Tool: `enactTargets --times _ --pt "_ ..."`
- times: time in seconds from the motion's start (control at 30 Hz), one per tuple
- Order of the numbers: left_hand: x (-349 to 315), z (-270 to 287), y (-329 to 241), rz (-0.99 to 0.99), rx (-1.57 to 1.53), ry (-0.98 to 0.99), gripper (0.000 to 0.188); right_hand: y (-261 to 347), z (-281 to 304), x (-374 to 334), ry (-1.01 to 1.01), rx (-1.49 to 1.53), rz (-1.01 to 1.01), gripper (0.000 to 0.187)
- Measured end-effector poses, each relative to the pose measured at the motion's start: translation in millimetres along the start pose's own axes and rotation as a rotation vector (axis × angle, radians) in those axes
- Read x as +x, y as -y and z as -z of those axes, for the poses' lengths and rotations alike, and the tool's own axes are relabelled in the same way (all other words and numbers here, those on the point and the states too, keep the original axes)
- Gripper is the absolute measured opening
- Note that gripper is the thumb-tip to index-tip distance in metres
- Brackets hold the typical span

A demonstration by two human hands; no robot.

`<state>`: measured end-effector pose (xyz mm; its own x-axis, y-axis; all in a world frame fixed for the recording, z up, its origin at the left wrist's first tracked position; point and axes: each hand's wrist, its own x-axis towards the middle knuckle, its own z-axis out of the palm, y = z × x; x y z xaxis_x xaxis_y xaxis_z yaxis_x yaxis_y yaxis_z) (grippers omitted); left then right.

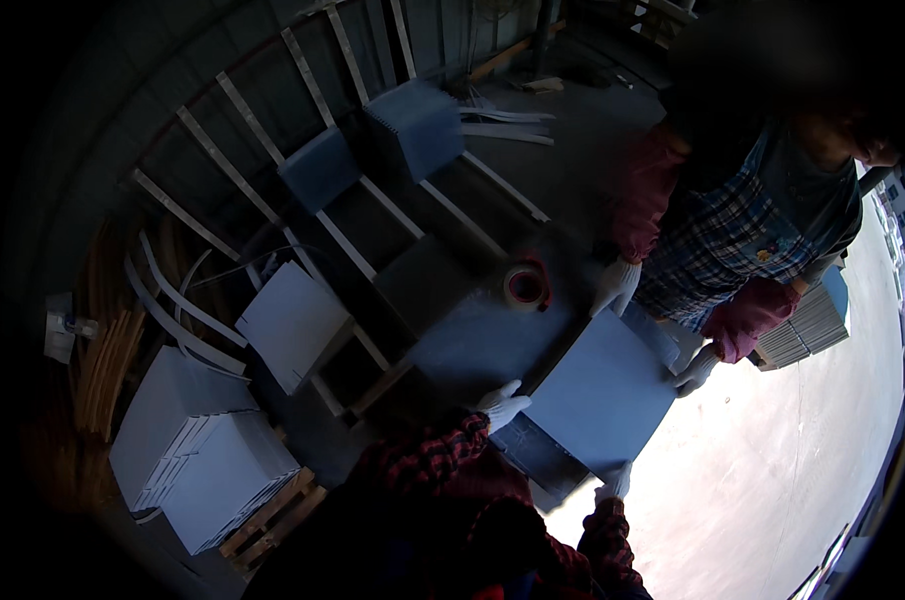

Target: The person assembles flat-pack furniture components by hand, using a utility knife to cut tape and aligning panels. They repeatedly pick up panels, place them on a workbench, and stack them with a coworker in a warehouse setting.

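A flat blue-grey square panel (603, 390) lies in front of me, level, over a dark printed carton side (538, 455). At its left corner my left hand (502, 405), in a white glove, grips the edge. My right hand (616, 483), also white-gloved, holds the near right corner; its fingers are partly hidden. Across from me a co-worker in a plaid apron has one gloved hand (615, 287) at the far left corner and the other gloved hand (697, 370) at the far right one. A roll of tape (525, 286) with a red rim lies beyond the panel.
White panel stacks (213, 460) stand on a wooden pallet (273, 525) at the left. Another white stack (298, 325) and blue-grey stacks (416, 130) rest on long rails (388, 207). Curved white strips (188, 310) lie at the left. More panels (803, 325) stand behind the co-worker, by bright floor.
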<state>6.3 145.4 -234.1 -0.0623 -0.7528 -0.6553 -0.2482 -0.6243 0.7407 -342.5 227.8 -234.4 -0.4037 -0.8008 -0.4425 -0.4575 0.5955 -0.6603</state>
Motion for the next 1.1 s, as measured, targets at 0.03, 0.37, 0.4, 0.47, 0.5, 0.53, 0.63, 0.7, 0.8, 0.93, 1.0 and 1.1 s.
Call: enactTargets --times 0.03,0.37,0.4,0.47,0.5,0.53,0.63,0.7,0.8,0.93,1.0,1.1 --pt "-13.5 19.8 7.2 -0.056 0.006 0.016 0.074 4.0 -8.6 5.6 -0.142 0.354 -0.204 0.078" --pt "-122.8 265.9 286.8 0.192 0.195 -0.408 0.042 119.0 -174.7 -145.3 -0.072 -0.509 0.537 0.057" --pt "-127.0 283.3 336.1 0.297 0.095 -0.439 0.035 122.0 -198.9 -155.6 0.004 -0.455 0.502 0.058" --pt "-155.2 314.7 359.4 0.346 0.28 -0.326 0.037 104.9 -238.9 -156.5 0.03 -0.577 0.495 0.058" --pt "-185.3 324.2 347.6 0.366 0.296 -0.324 0.039 113.0 -250.7 -166.7 0.003 -0.585 0.493 0.062" --pt "-201.0 331.8 344.9 0.38 0.316 -0.323 0.041 114.0 -260.7 -169.4 -0.048 -0.599 0.477 0.063" --pt "-220.0 341.0 367.4 0.389 0.281 -0.348 0.046 131.5 -270.5 -172.9 0.03 -0.619 0.436 0.063" --pt "-212.3 340.6 353.7 0.358 0.175 -0.27 0.047 124.6 -265.6 -163.6 0.043 -0.66 0.472 0.059" --pt "-209.2 323.7 325.6 0.285 0.166 -0.235 0.047 120.2 -261.6 -154.9 0.07 -0.66 0.482 0.054" --pt "-211.8 309.9 295.0 0.155 0.332 -0.083 0.045 129.3 -262.3 -155.3 0.062 -0.69 0.458 0.05" --pt "-208.9 311.5 305.4 0.071 0.286 -0.028 0.043 130.0 -265.8 -155.5 0.036 -0.681 0.438 0.052" --pt "-204.3 327.1 307.0 0.137 0.129 0.059 0.041 140.4 -271.5 -160.7 -0.024 -0.687 0.427 0.054"
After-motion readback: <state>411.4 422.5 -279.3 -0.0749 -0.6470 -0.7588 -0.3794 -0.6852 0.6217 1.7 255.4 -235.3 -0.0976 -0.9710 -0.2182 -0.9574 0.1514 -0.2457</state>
